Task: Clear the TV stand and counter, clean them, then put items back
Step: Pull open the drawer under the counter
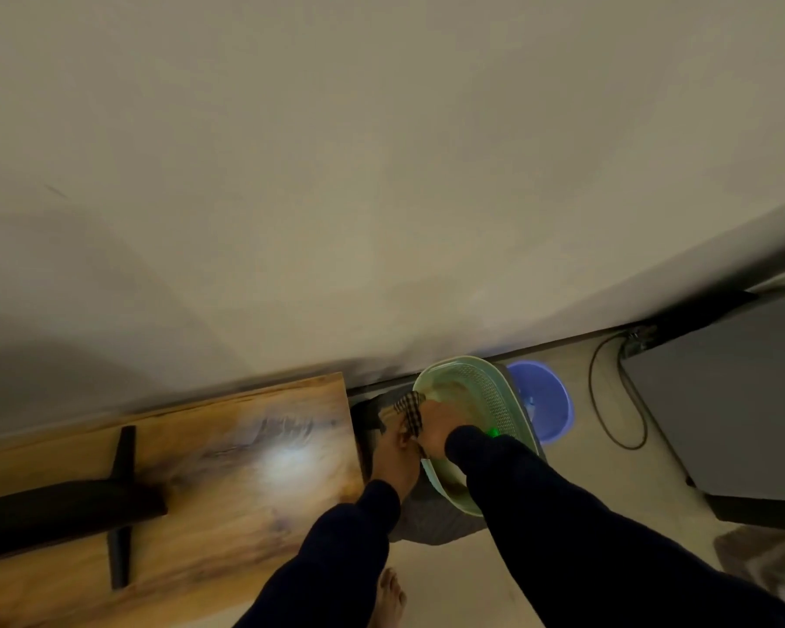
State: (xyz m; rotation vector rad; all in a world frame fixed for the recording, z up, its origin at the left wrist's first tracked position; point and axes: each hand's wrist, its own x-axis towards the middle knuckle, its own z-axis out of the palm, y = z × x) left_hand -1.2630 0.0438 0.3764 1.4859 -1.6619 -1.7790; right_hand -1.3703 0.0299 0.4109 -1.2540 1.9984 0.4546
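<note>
A checked brown-and-cream cloth (409,412), lower centre of the frame, is gripped by both hands (397,451) (440,426), fingers curled round it, over a pale green plastic basin (495,392) beside the wooden bench (227,469).

A checked woven cloth (409,412) is gripped by both hands over a pale green plastic basin (481,392) with a perforated wall. Left of the hands, glossy wood-grain is shown by the stand (227,469). Beyond them, a smooth blue plastic bucket (549,401) is seen.
</note>
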